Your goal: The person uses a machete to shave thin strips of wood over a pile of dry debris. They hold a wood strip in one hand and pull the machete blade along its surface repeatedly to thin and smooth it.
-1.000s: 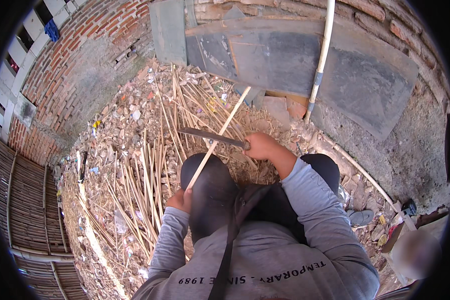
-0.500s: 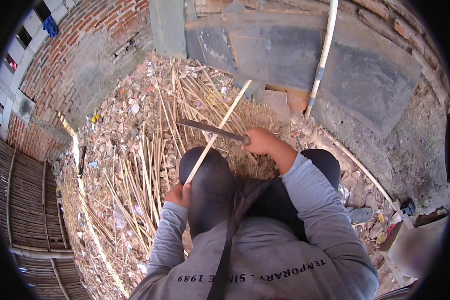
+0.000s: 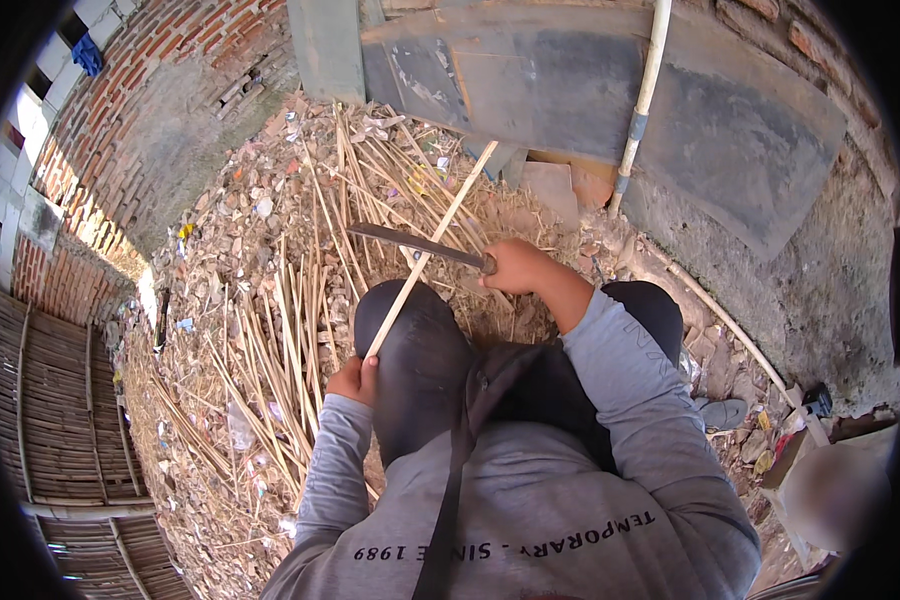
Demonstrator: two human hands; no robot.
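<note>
A long pale bamboo strip (image 3: pixel 452 212) slants across my left knee, its lower end gripped by my left hand (image 3: pixel 354 380). My right hand (image 3: pixel 515 268) is closed round the handle of a machete (image 3: pixel 415 241). The dark blade points left and crosses the strip above the knee, apparently touching it. The far end of the strip reaches up toward the grey panel by the wall. The fingers of my left hand are partly hidden under the strip.
Bundles of cut bamboo strips (image 3: pixel 295 340) lie on the littered ground to the left, with more strips (image 3: pixel 370 170) ahead. A large grey panel (image 3: pixel 560 100) and an upright pole (image 3: pixel 638 120) lean on the wall. A sandal (image 3: pixel 722 414) lies at right; a woven bamboo wall (image 3: pixel 55 400) stands left.
The view has shifted slightly. Both hands keep their holds, and the machete still lies across the strip in nearly the same place.
</note>
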